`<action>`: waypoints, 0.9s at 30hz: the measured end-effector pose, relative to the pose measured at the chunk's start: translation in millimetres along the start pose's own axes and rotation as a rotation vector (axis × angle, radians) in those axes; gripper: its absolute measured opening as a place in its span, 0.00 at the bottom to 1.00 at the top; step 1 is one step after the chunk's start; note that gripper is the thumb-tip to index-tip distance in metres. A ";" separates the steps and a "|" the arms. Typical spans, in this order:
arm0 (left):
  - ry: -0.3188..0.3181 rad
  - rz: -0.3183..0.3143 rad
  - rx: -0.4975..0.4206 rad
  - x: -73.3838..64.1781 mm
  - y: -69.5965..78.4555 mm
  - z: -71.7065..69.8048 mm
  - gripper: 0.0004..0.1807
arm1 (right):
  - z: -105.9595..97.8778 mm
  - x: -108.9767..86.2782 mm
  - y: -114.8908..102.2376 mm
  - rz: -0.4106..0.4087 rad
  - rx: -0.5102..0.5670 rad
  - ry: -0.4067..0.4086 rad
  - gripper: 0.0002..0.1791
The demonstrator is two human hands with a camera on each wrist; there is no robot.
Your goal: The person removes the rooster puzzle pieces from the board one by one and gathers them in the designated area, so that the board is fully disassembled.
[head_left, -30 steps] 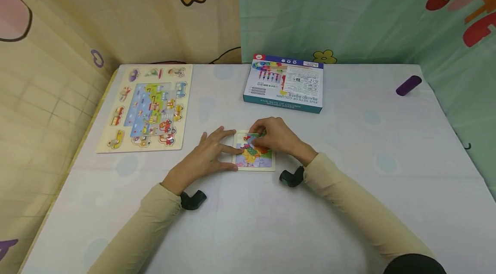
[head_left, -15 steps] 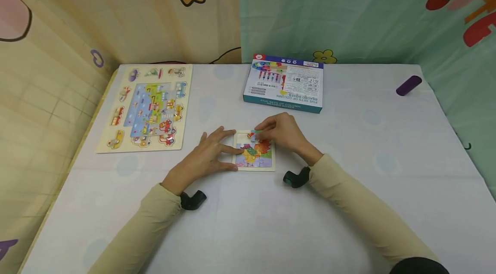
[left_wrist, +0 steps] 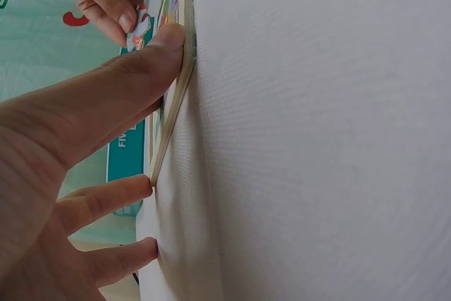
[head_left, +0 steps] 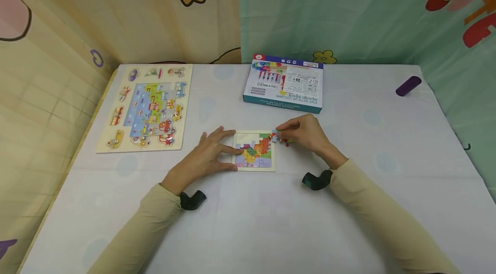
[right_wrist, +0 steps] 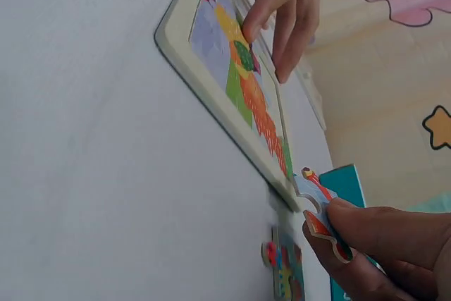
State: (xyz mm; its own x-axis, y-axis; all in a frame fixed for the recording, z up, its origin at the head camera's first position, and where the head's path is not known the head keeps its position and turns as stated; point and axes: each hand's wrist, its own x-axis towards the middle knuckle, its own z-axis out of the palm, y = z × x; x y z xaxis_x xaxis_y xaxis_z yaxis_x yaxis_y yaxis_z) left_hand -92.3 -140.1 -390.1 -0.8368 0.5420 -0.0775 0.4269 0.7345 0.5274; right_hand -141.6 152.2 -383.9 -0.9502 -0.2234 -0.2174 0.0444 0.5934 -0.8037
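A small jigsaw puzzle in a pale wooden tray [head_left: 273, 162] lies mid-table, showing a colourful bird picture with a bare patch along its far left side. My left hand [head_left: 207, 153] spreads its fingers over the tray's left side; the thumb [left_wrist: 158, 47] presses at the near corner and a fingertip lies on the picture. Just beyond the tray's right edge, my right hand [head_left: 306, 132] pinches a blue and red puzzle piece [right_wrist: 315, 199] between thumb and fingers. Below that hand, another colourful puzzle piece [right_wrist: 287, 269] lies on the table, partly hidden in the head view.
A large wooden puzzle board [head_left: 106, 142] with vehicle pictures lies at the back left. A flat cardboard box [head_left: 284, 84] lies behind the small puzzle. At the far right is a dark purple cylinder [head_left: 408, 86]. Patterned curtains [head_left: 333, 7] border the table.
My right hand has lifted the blue and red puzzle piece from the tray's far side and carried it right, past the tray's edge. My left hand has stayed in place.
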 end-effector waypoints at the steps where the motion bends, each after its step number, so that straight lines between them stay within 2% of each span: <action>1: 0.001 0.001 0.001 -0.1 0.1 -0.1 0.26 | -2.5 -1.4 3.1 0.010 0.000 0.005 0.09; 15: -0.010 -0.010 -0.007 -0.2 1.9 -0.8 0.26 | -34.5 -19.7 33.6 0.101 0.001 0.059 0.12; 21: -0.012 -0.014 -0.006 0.5 2.0 -1.5 0.26 | -38.3 -22.3 38.7 0.124 -0.011 0.068 0.13; 27: -0.015 -0.016 -0.007 1.1 1.9 -1.3 0.27 | -37.5 -23.3 37.8 0.102 -0.064 0.090 0.12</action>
State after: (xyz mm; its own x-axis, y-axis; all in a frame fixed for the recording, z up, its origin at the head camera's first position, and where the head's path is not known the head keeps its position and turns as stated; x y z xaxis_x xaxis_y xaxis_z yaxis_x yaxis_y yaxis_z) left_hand -92.8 -138.7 -388.0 -0.8381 0.5364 -0.0988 0.4112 0.7404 0.5317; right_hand -129.4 208.9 -388.5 -0.9658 -0.0908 -0.2428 0.1246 0.6585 -0.7422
